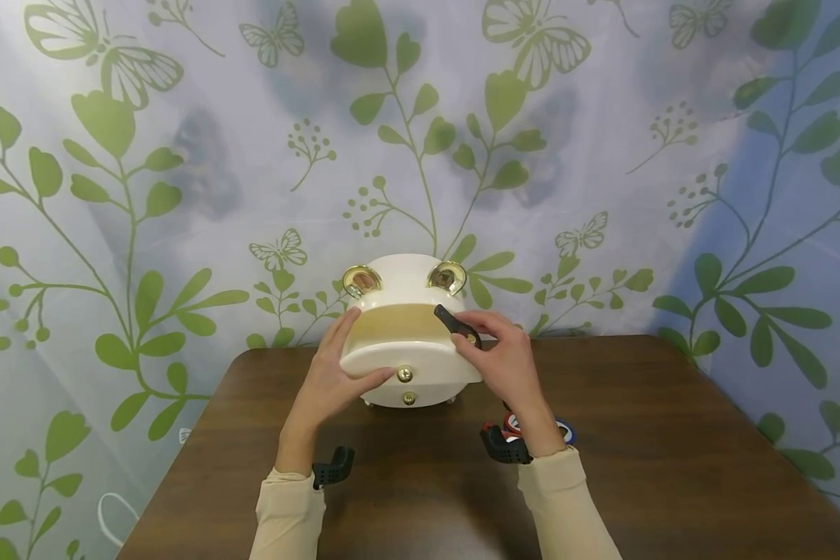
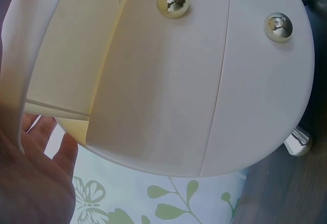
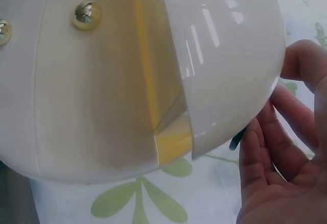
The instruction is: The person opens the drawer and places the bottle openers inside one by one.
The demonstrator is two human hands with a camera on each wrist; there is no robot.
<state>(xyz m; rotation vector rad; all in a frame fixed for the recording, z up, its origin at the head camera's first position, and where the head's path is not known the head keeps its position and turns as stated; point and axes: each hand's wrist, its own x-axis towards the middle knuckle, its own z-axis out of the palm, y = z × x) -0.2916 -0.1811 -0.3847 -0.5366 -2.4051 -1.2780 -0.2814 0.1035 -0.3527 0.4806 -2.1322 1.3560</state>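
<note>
STEP: judged as drawer open, item going in | BOX: cream drawer box [image 1: 406,342] at far table [image 1: 672,435] edge, top drawer [image 1: 409,359] pulled out | LEFT: my left hand [image 1: 332,373] flat against drawer side, fingers straight | RIGHT: my right hand [image 1: 507,362] pinches dark clip [image 1: 455,323] over drawer | NEXT: needs steady lowering | ROOM: leaf-print curtain [image 1: 182,155] behind

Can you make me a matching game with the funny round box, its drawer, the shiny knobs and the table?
Things:
1. round cream jewellery box
2. pulled-out top drawer
3. two small gold ball knobs
4. dark brown wooden table

Descriptions:
A. under the box
B. held on both sides by the left hand and right hand
C. has two gold ear shapes on top
D. one above the other on the drawer fronts

Pairs: 1-C, 2-B, 3-D, 4-A
</note>
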